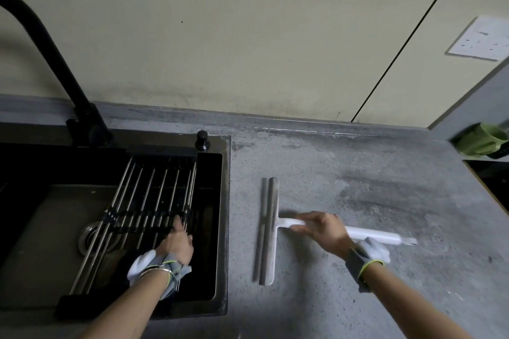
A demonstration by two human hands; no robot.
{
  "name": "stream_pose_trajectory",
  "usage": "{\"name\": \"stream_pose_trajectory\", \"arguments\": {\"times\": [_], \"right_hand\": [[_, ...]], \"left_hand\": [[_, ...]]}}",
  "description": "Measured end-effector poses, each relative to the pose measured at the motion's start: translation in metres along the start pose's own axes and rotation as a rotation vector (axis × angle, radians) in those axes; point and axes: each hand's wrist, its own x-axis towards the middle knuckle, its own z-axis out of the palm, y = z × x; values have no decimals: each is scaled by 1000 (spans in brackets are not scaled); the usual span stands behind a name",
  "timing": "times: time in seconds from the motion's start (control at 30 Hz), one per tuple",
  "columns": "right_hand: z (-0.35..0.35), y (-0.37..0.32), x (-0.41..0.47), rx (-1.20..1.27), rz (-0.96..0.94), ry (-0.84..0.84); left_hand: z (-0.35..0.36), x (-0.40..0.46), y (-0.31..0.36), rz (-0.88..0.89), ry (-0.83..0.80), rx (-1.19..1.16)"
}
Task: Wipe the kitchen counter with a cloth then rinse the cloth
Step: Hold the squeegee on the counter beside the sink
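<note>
A: So where's the cloth? Can't spot one on the desk (358,173).

B: No cloth in view, far as I can tell. Only tool out is a squeegee (268,228), lying at about 6 o'clock of the desk's middle. Blade runs 12-to-6, handle (371,235) sticks out toward 3.

A: Hands?

B: Right hand (322,230) is on the handle, close to the blade, fingers pointing to 9 and curled over it, looks like a loose grip, bit blurred tho. Left hand (176,242) is over the sink (225,201), fingers fairly straight, tips touching the rack (148,209) rods. Holding nothing I can see.

A: So which hand does the wiping?

B: Right, I'd judge. It's already on the tool, and the dusty stretch lies from 12 to 3 of it. Blade's long axis sits across the handle, so a pull toward the sink edge at 9 would sweep a wide strip. Left is nearer the faucet (55,49), at 11 from it, so handy for rinsing later.
</note>
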Motion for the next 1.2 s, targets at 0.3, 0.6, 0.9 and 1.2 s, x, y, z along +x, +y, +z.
{"name": "stream_pose_trajectory", "arguments": {"times": [0.3,0.6,0.9,1.2], "right_hand": [[-7,-4,34,-174,6,-62],[21,-37,44,-198,-111,-141],[37,-50,41,-130,-188,-170],[-35,-1,61,-40,57,20]], "left_hand": [[26,38,-4,-34,-3,-131],[32,51,1,-113,-30,-9],[27,45,3,-105,-49,-13],[14,30,10,-78,-20,122]]}}
